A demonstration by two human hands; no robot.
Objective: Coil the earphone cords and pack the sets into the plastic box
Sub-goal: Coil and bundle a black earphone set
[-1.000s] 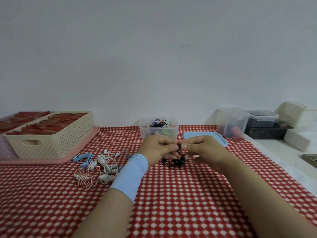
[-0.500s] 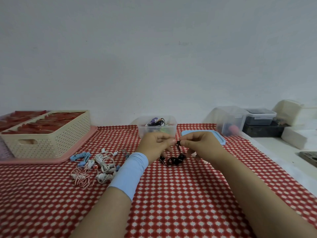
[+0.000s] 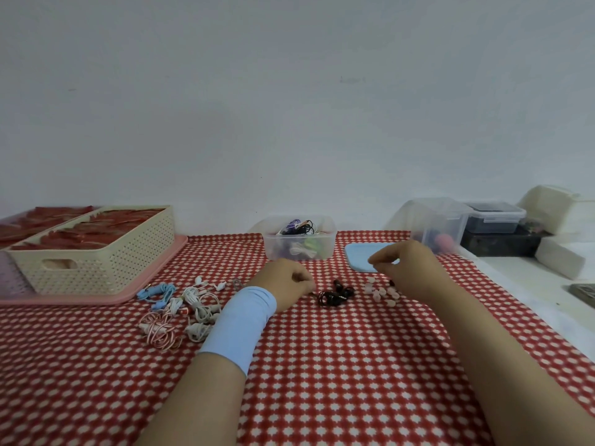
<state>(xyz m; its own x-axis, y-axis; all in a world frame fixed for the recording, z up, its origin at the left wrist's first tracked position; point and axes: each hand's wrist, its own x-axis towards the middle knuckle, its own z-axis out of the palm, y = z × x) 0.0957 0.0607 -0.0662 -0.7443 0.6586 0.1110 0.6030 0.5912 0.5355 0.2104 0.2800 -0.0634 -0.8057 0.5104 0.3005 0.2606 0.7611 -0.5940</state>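
A black earphone set (image 3: 336, 294) lies bunched on the red checked cloth between my hands. My left hand (image 3: 286, 284), with a light blue wristband, rests on the cloth just left of it, fingers curled onto the cord's end. My right hand (image 3: 409, 268) hovers to the right of the set, blurred, its thumb and forefinger close together; whether it holds anything is unclear. The clear plastic box (image 3: 299, 249) stands behind the hands with several coiled sets inside. Its blue lid (image 3: 359, 255) lies to the right. White, blue and pink-white earphones (image 3: 183, 304) lie tangled at the left.
A cream perforated basket (image 3: 96, 255) on a pink tray (image 3: 154, 278) fills the back left. Small pink pieces (image 3: 381, 292) lie under my right hand. Clear and dark containers (image 3: 450, 223) and white blocks (image 3: 560, 259) stand at the back right on a white surface.
My hands held the black set together above the cloth; now they are apart and the set lies on the cloth. My right hand has moved right, my left hand down.
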